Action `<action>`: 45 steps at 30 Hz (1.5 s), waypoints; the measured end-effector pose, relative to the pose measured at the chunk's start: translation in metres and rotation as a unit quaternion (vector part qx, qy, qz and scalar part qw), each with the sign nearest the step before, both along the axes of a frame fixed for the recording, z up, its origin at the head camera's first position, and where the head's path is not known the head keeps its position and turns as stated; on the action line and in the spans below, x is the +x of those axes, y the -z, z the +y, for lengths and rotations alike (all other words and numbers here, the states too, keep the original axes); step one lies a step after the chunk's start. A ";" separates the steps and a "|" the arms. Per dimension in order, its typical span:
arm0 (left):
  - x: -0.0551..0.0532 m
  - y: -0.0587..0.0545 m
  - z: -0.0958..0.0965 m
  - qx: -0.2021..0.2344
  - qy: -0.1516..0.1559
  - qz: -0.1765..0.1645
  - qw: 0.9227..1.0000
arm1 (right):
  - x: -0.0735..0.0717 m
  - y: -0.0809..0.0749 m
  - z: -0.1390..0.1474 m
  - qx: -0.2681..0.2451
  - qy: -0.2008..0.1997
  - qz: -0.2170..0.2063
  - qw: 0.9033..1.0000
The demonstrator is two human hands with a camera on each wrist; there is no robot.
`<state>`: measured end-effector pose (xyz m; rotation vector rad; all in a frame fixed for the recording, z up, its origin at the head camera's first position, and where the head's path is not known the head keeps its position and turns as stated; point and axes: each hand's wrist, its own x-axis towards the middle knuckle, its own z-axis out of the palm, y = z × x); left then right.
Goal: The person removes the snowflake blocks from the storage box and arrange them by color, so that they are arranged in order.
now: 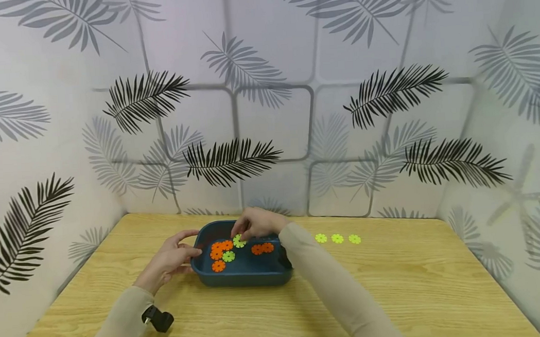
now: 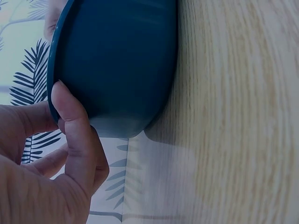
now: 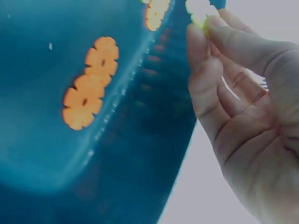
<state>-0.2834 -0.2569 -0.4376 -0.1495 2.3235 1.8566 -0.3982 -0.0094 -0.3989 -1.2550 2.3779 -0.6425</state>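
A dark blue tray (image 1: 244, 279) stands on the table. My left hand (image 1: 171, 259) grips its left rim; in the left wrist view the fingers and thumb pinch the tray's edge (image 2: 52, 70). Over the tray, my right hand (image 1: 260, 222) pinches a yellow-green flower-shaped disc (image 3: 198, 10) between thumb and fingertips. Inside lie several orange flower-shaped discs (image 1: 218, 266), two of them together on the right (image 3: 84, 101). Another yellow-green disc (image 1: 228, 256) lies among the orange ones. The right sleeve hides part of the tray's right end.
Three yellow-green discs (image 1: 337, 238) lie in a row on the wooden table (image 1: 398, 284), right of the tray. A wall with leaf patterns (image 1: 272, 122) stands behind the table. A black wrist device (image 1: 158, 318) sits on the left sleeve.
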 end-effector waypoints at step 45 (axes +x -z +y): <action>0.000 0.000 0.004 -0.005 0.011 -0.003 1.000 | 0.015 -0.001 0.108 -0.145 0.080 -0.091 0.982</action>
